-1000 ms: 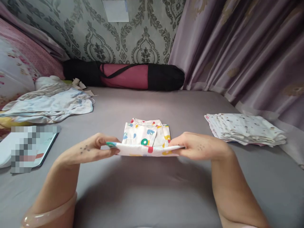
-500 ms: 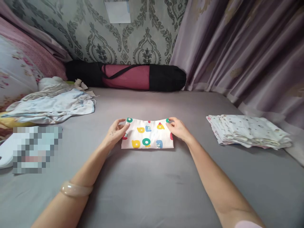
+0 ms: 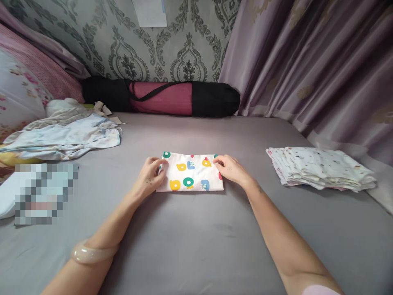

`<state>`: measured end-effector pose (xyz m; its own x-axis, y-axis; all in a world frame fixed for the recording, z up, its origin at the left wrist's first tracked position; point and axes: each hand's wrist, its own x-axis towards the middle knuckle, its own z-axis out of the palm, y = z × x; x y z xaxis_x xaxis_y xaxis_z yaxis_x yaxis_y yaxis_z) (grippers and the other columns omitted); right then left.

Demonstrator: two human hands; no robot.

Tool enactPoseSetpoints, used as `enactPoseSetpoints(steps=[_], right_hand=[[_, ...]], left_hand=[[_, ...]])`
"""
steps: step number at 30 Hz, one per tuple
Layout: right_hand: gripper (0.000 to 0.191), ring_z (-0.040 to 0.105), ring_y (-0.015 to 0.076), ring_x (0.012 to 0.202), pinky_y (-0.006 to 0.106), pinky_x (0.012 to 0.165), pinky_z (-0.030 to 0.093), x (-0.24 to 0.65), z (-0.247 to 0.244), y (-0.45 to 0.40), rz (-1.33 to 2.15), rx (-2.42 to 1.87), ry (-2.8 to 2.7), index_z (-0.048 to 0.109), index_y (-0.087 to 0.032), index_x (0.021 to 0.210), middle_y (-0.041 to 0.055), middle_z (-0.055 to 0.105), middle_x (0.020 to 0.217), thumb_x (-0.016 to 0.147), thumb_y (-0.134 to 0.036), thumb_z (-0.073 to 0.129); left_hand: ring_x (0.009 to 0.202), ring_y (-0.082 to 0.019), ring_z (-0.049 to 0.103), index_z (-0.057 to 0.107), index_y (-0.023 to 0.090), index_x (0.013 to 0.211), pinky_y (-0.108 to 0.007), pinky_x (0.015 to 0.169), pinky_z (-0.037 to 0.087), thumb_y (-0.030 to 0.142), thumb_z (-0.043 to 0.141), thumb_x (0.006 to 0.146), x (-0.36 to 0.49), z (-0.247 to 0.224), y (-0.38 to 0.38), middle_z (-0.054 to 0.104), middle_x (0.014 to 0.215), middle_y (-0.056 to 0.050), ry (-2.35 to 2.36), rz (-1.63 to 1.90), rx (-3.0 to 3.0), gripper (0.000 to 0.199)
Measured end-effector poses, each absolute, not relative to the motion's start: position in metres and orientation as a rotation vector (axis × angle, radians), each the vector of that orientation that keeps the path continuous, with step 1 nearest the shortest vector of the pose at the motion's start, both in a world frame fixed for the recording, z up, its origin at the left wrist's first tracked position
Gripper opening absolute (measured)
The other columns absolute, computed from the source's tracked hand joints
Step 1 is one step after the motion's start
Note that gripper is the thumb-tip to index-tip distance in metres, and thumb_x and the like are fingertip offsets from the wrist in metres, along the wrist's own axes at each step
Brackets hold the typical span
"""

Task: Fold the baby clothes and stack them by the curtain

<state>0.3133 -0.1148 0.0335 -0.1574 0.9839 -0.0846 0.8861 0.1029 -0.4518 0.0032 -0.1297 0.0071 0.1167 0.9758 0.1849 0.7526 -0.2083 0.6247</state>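
A small white garment (image 3: 190, 174) printed with coloured letters lies folded into a neat rectangle on the grey bed sheet (image 3: 190, 241). My left hand (image 3: 150, 176) rests on its left edge with the fingers curled at the fabric. On the right edge lies my right hand (image 3: 231, 169), fingertips pressing the cloth near the top corner. A pale bangle sits on my left wrist.
A stack of folded white printed cloths (image 3: 321, 168) lies at the right. Loose pale clothes (image 3: 64, 137) are heaped at the left, beside a blurred-out item. A pink mat in a black bag (image 3: 162, 97) lies along the wall. Purple curtains (image 3: 313, 65) hang at the right.
A second ago both hands held the near edge lifted; they folded it forward onto the garment. Since half a second ago the hands have barely shifted on its edges.
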Motion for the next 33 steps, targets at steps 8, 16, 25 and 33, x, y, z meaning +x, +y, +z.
enactPoseSetpoints(steps=[8,16,25,33], right_hand=[[0.055,0.021,0.0237,0.150,0.043,0.122,0.016,0.249,0.035,-0.128,0.231,-1.599,-2.285,0.035,-0.008,0.152,0.0135,0.031,0.160,0.102,-0.029,0.024],[0.060,0.021,0.0229,0.150,0.045,0.124,0.008,0.230,0.002,-0.132,0.297,-1.515,-2.532,0.031,-0.008,0.154,0.0108,0.027,0.162,0.102,-0.035,0.021],[0.060,0.020,0.0214,0.151,0.044,0.124,0.008,0.230,-0.003,-0.130,0.288,-1.522,-2.533,0.031,-0.011,0.155,0.0087,0.026,0.162,0.102,-0.037,0.019],[0.062,0.017,0.0251,0.151,0.044,0.124,0.006,0.240,0.009,-0.131,0.162,-1.665,-2.344,0.030,-0.002,0.154,0.0150,0.025,0.162,0.102,-0.035,0.022]], left_hand=[[0.146,-0.030,0.030,0.046,0.014,0.141,-0.049,0.117,0.030,0.037,0.031,0.102,0.036,0.003,-0.133,0.040,0.154,-0.017,1.621,0.709,2.607,0.048],[0.150,-0.029,0.024,0.038,0.017,0.152,-0.050,0.122,0.019,0.041,0.024,0.103,0.049,-0.024,-0.127,0.035,0.159,-0.011,1.612,0.305,2.647,0.057],[0.150,-0.028,0.023,0.037,0.017,0.152,-0.049,0.123,0.019,0.043,0.024,0.103,0.045,-0.024,-0.126,0.033,0.160,-0.010,1.625,0.268,2.630,0.058],[0.150,-0.029,0.023,0.043,0.010,0.148,-0.050,0.123,0.017,0.045,0.020,0.102,0.042,-0.013,-0.126,0.034,0.158,-0.015,1.766,0.419,2.611,0.062]])
